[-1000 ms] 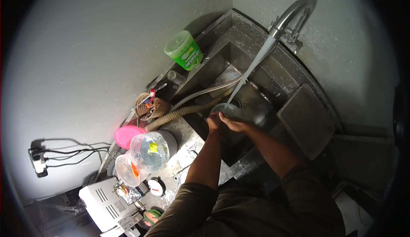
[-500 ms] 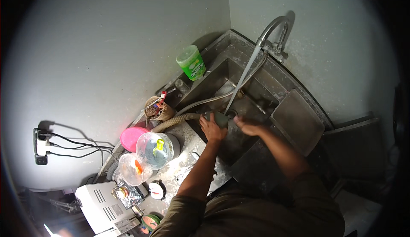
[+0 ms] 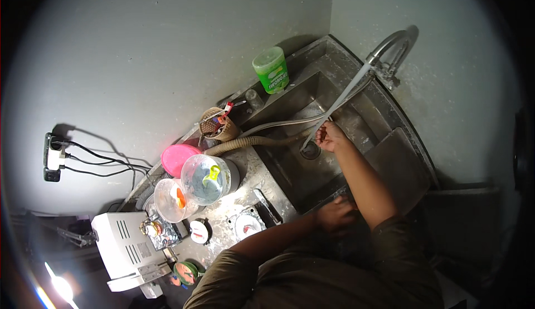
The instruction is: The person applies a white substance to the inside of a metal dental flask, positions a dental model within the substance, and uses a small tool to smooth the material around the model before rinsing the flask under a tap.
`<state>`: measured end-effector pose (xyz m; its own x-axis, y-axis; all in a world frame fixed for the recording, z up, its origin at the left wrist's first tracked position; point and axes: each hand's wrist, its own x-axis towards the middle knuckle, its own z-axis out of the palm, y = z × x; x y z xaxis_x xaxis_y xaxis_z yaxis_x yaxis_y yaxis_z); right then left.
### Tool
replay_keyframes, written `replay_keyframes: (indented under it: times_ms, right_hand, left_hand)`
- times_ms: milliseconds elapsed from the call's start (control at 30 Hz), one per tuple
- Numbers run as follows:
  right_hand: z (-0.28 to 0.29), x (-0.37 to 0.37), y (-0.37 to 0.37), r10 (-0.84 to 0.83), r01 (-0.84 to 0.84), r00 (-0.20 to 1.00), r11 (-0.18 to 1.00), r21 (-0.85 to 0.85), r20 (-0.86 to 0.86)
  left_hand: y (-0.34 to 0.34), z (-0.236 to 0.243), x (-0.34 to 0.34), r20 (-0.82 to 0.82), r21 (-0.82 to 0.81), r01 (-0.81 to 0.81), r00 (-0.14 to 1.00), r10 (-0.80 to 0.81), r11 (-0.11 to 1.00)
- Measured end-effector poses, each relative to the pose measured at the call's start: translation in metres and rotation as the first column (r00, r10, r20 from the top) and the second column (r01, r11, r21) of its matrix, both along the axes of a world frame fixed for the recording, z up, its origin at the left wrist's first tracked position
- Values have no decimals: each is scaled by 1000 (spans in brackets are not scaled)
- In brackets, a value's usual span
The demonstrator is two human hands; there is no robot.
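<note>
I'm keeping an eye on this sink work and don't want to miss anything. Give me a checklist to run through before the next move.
1. Water running: ok; a stream falls from the tap.
2. Drain in view: ok; it shows at the foot of the stream.
3. Right hand empty: cannot tell; it is beside the stream, fingers curled.
4. Left hand empty: cannot tell; it is blurred, near the person's body.
5. Green tub clear of the stream: ok; it stands on the sink ledge.
6. Power strip away from the stream: ok; it is on the wall, far left.
</note>
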<state>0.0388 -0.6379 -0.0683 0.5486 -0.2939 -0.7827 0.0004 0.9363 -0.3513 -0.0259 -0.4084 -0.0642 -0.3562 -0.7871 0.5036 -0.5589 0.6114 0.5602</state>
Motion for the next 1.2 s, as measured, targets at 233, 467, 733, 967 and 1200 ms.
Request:
replay_keyframes:
  times_ms: [233, 467, 733, 967, 1200]
  right_hand:
    - [-67, 24, 31, 117, -131, 983, 987, -91, -142]
    - [-69, 16, 74, 165, -430, 903, 334, -839, -397]
    - [-100, 26, 28, 324, -798, 555, -54, -600, -766]
    - [-42, 11, 57, 360, -342, 889, 109, -933, -283]
    - [-91, -48, -3, 281, -665, 746, 307, -680, -603]
  left_hand:
    - [-68, -67, 104, -324, 765, -557, 102, 941, 324]
    - [-130, -122, 152, -395, 897, 3, -444, 804, 442]
    - [-149, -114, 133, -421, 868, 42, -464, 779, 494]
    - [-130, -102, 126, -484, 835, 47, -411, 773, 548]
    - [-92, -53, 92, -805, 587, -208, -53, 590, 782]
